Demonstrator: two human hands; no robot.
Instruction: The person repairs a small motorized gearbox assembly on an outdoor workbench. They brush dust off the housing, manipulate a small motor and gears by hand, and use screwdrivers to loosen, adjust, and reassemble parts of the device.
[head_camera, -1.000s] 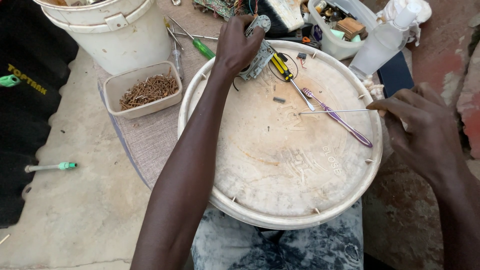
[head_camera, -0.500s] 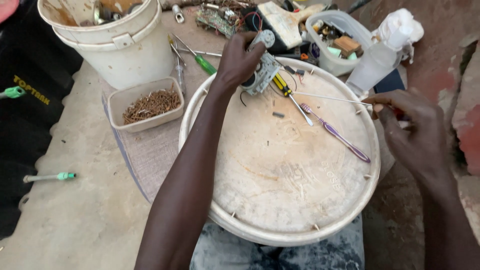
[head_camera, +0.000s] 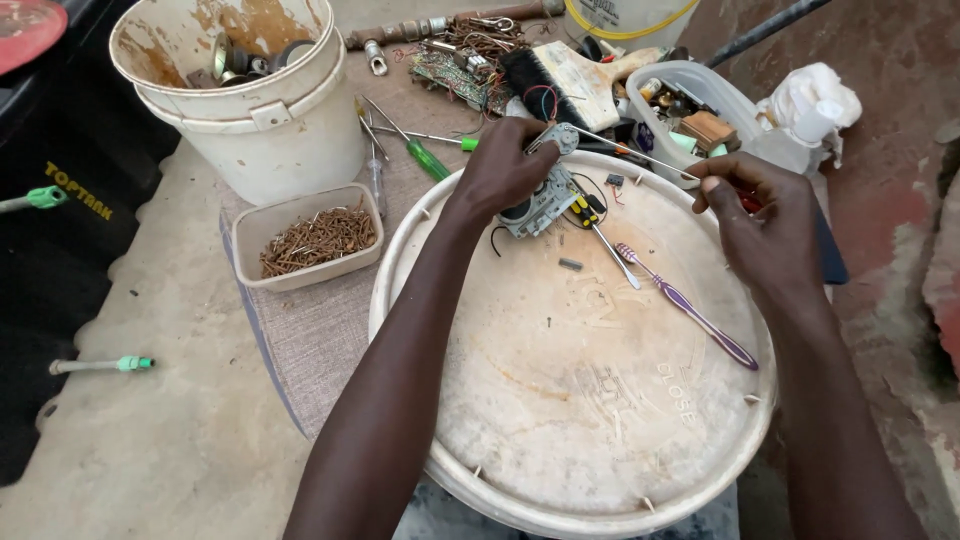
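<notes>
A small grey mechanism (head_camera: 540, 205), a metal-and-plastic assembly with loose wires, is held at the upper middle of the frame, at the far edge of a large round whitish lid (head_camera: 560, 400). The left hand (head_camera: 505, 165) is closed over its upper left side, the fingers (head_camera: 520, 135) wrapped around it so that only its lower right part is seen. A thin metal rod (head_camera: 625, 152) runs from the mechanism's top to the right hand (head_camera: 765, 225), whose fingers (head_camera: 725, 180) are pinched shut on the rod's red-handled end at the upper right of the frame.

Just below the mechanism, on the lid, a yellow-and-black screwdriver (head_camera: 600, 230) is laid, and to its right a purple toothbrush (head_camera: 685, 305) slants toward the lower right.

Compared with half a second earlier, the mechanism is seen slightly lower against the lid, more of its face is exposed, and the right hand is raised further toward the upper right.

To the left of the lid, a beige tray of rusty nails (head_camera: 315, 240) is set on a grey mat (head_camera: 310, 340). Above it a dirty white bucket (head_camera: 250, 110) is placed. A green-handled screwdriver (head_camera: 425, 155) is laid between bucket and left hand. At the top, a circuit board (head_camera: 455, 70) and a clear tub of small parts (head_camera: 690, 115) are seen.
</notes>
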